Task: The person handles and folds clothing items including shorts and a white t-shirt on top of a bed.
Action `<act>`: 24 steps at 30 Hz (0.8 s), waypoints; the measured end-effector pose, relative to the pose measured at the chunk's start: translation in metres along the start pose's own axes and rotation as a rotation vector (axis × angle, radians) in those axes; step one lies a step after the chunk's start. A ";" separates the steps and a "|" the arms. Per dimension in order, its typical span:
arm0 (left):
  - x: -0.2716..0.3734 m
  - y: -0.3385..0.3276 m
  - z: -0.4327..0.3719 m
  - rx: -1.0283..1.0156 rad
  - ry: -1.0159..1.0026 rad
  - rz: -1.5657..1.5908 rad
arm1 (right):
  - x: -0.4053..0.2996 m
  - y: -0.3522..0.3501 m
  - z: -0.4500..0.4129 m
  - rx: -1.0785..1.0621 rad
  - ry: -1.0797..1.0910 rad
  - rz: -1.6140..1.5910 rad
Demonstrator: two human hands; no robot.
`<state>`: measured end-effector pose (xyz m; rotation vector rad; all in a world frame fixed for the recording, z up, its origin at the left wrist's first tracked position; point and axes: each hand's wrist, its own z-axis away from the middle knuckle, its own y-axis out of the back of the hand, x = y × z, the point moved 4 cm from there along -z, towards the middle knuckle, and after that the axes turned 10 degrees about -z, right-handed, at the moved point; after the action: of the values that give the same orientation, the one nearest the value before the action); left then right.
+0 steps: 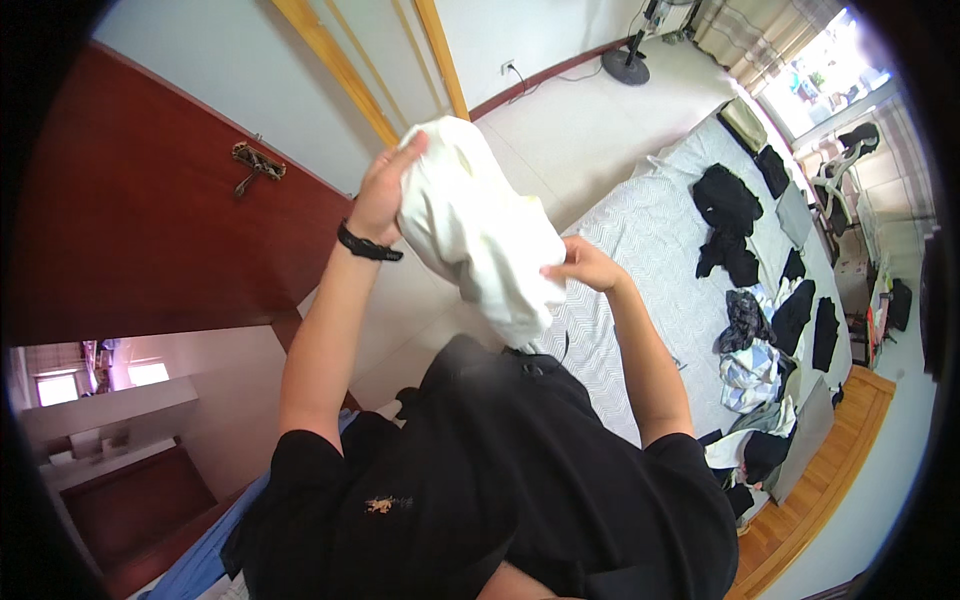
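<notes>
A bunched white cloth [472, 232], perhaps a garment, hangs in the air in front of my body between both hands. My left hand [384, 187] grips its upper left end, with the thumb lying over the top; a black wristband [367, 244] circles that wrist. At the cloth's lower right edge, my right hand [589, 264] pinches the fabric between thumb and fingers. Folds hide the cloth's shape, and some fingertips are behind it.
To the right is a bed [622, 225] with a pale patterned cover. Black clothes [726, 202] and a blue-and-white checked cloth [750, 375] lie on it. A dark red door [150, 202] with a handle [257, 165] stands left. A fan base [626, 67] rests on the floor.
</notes>
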<state>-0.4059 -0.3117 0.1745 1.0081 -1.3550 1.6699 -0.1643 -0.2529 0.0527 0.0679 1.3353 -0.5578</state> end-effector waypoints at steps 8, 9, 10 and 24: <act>0.012 0.058 -0.034 0.036 0.076 -0.010 | -0.031 0.038 -0.006 0.402 0.166 -0.595; 0.009 0.063 -0.040 0.016 0.096 -0.046 | -0.039 0.037 -0.009 0.417 0.162 -0.594; 0.007 0.068 -0.047 0.007 0.104 -0.039 | -0.045 0.038 -0.010 0.527 0.127 -0.623; 0.013 0.146 -0.118 -0.210 -0.036 -0.979 | -0.068 0.032 -0.052 0.703 0.164 -0.884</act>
<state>-0.5577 -0.2181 0.1134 1.2817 -0.7935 0.7597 -0.2061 -0.1833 0.0948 0.0974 1.2282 -1.7893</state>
